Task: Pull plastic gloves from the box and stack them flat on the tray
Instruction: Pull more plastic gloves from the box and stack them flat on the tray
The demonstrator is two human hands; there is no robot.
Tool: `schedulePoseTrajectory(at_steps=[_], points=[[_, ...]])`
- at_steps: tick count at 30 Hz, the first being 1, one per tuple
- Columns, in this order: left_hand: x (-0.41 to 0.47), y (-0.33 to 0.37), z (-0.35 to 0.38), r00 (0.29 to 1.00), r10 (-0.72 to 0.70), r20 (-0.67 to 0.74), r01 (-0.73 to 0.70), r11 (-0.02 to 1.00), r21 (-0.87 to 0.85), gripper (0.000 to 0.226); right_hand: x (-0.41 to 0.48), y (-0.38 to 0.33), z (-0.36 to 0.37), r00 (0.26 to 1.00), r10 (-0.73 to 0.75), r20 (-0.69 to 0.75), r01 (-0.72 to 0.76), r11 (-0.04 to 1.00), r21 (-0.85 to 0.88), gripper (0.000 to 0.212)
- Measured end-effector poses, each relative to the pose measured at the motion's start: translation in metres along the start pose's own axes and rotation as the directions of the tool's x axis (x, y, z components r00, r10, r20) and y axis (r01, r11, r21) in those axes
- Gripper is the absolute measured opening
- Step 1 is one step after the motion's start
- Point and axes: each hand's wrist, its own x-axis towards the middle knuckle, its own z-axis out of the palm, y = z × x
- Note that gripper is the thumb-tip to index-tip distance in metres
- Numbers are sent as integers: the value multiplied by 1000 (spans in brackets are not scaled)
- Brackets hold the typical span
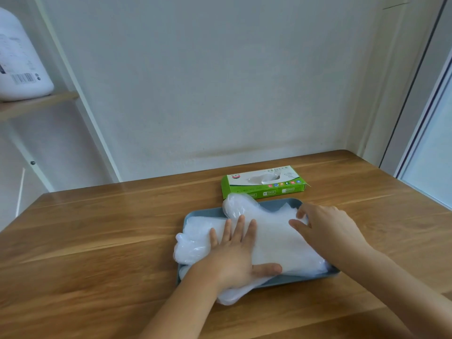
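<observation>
At the near edge, two bare forearms reach over the brown wooden table (97, 241). The left hand (234, 250) lies flat, palm down, on the stack of translucent white plastic gloves (274, 241), fingers straight and slightly spread, thumb stretched out to the right along the near side of the pile. It presses and grips nothing.

The right hand (325, 228) rests on the far right part of the same stack. Its fingers are bent, with the tips and thumb on the plastic near the far rim. Whether they pinch a glove edge or only touch it cannot be told.

The gloves lie in the blue-grey rectangular plastic tray (203, 212) and cover nearly all of it. The plastic spills over the tray's left side and near left corner onto the table, and one puffed fold rises at the far edge, overlapping the front of the box in this view.

Just behind the tray stands the green and white cardboard glove box (264, 183), lying flat, with clear plastic showing in the oval opening on top.

Beyond is a pale wall. At far left, a wooden shelf (36, 104) carries a white plastic container (19, 57) with a barcode.
</observation>
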Motion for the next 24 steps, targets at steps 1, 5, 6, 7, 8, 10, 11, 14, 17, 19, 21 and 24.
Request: schedulePoseTrajectory(at_steps=[1, 5, 6, 7, 8, 10, 11, 14, 17, 19, 21, 24], points=[[1, 0, -1, 1000, -2, 9, 1, 1000, 14, 104, -3, -2, -4, 995, -75, -68, 73, 997, -28, 29], [3, 1, -3, 999, -9, 47, 8, 1000, 26, 111, -6, -11, -6, 862, -506, -41, 507, 860, 62, 34], [3, 1, -3, 999, -5, 44, 5, 1000, 18, 112, -3, -12, 0, 821, -569, 56, 564, 822, 78, 40], [2, 2, -2, 999, -5, 38, 5, 1000, 1, 113, 0, -10, 7, 786, -594, 170, 588, 804, 88, 45], [2, 3, -3, 1000, -6, 30, 7, 1000, -17, 115, 4, -6, 12, 757, -592, 277, 594, 800, 86, 51], [1, 2, -2, 1000, -9, 25, 10, 999, -43, 119, 10, 4, 19, 713, -563, 417, 594, 801, 66, 60], [0, 0, -2, 1000, -14, 26, 15, 999, -52, 120, 12, 9, 20, 701, -550, 454, 599, 800, 44, 62], [-4, -14, -5, 997, -74, 19, 75, 995, -68, 121, 14, 19, 17, 699, -512, 499, 625, 777, -77, 69], [-10, -32, -12, 984, -177, 20, 177, 983, -55, 123, 10, 25, 16, 718, -493, 491, 624, 768, -142, 74], [-14, -38, -18, 976, -215, 35, 216, 975, -58, 127, 8, 27, 16, 733, -479, 483, 612, 774, -162, 75], [-16, -39, -23, 970, -233, 65, 238, 968, -76, 127, 7, 27, 16, 749, -456, 481, 591, 788, -174, 78], [-19, -39, -27, 963, -248, 108, 244, 968, 51, 134, 5, 26, 15, 770, -420, 480, 552, 816, -172, 86]])
